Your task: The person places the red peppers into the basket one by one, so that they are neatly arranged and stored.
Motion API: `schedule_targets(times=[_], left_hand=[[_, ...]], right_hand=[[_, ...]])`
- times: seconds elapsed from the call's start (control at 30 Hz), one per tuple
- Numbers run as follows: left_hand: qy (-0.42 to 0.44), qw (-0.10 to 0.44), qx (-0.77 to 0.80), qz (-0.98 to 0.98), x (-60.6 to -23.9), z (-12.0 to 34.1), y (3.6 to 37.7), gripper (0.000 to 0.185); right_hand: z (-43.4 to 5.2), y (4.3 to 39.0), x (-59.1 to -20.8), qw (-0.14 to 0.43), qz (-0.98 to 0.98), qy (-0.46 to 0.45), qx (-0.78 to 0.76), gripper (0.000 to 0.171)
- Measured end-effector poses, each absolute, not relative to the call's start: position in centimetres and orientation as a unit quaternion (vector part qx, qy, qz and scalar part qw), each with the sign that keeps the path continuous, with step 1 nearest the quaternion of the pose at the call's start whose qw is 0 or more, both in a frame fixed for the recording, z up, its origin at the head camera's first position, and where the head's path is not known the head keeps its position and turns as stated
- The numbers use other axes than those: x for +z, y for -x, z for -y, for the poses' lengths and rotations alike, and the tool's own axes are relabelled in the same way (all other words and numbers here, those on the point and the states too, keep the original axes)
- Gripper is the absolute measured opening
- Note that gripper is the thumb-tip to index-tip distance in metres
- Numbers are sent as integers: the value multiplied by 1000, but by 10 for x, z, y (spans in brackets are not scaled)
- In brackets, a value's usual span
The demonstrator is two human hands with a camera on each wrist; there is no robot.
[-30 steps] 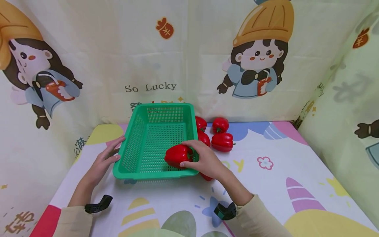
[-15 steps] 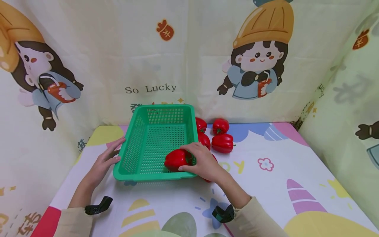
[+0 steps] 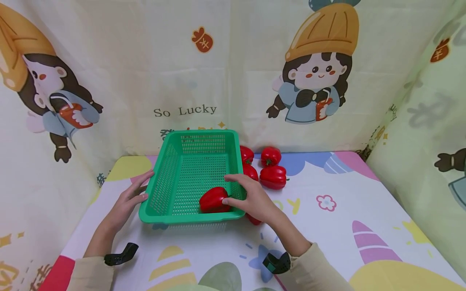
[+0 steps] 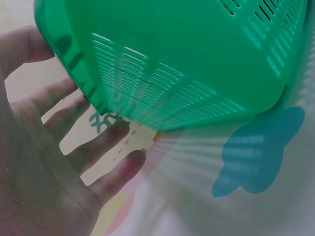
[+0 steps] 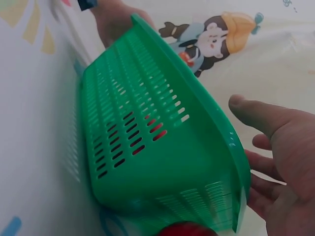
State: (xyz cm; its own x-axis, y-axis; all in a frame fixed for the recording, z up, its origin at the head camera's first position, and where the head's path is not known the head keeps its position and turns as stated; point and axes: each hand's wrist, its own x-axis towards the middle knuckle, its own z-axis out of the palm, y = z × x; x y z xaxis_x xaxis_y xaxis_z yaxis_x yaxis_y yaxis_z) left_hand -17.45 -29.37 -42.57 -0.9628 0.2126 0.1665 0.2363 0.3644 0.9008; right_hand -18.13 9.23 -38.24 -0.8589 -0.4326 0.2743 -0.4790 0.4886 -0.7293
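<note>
A green plastic basket (image 3: 193,218) with slotted walls stands on the table. In its near right corner lies a red bell pepper (image 3: 212,200). My right hand (image 3: 256,201) hangs over the basket's right rim with fingers spread; the thumb tip is at the pepper's right side, and I cannot tell if it touches. In the right wrist view the right hand (image 5: 295,162) shows a wide gap between thumb and fingers, with nothing gripped. On the basket's left side my left hand (image 3: 125,203) rests its fingertips against the rim. The left wrist view shows that hand (image 4: 54,162) with spread fingers.
Several more red bell peppers (image 3: 273,177) lie on the patterned table (image 3: 313,226) just right of the basket, some partly hidden by its wall. One (image 3: 253,220) sits under the right hand. Printed cloth (image 3: 247,93) hangs behind and at both sides.
My right hand has let go of the red bell pepper, and its fingers have spread away from it. The pepper has come down onto the basket floor. The left hand keeps its place.
</note>
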Motion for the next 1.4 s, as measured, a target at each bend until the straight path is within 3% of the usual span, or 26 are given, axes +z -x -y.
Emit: schedule_targets(times=[0.33, 1.4], left_hand=[[129, 8, -544, 829, -427, 293, 174, 54], [134, 15, -544, 828, -428, 293, 175, 54]], right_hand=[[-101, 181, -383, 74, 841, -288, 453, 59], [-137, 176, -392, 82, 847, -245, 465, 62]])
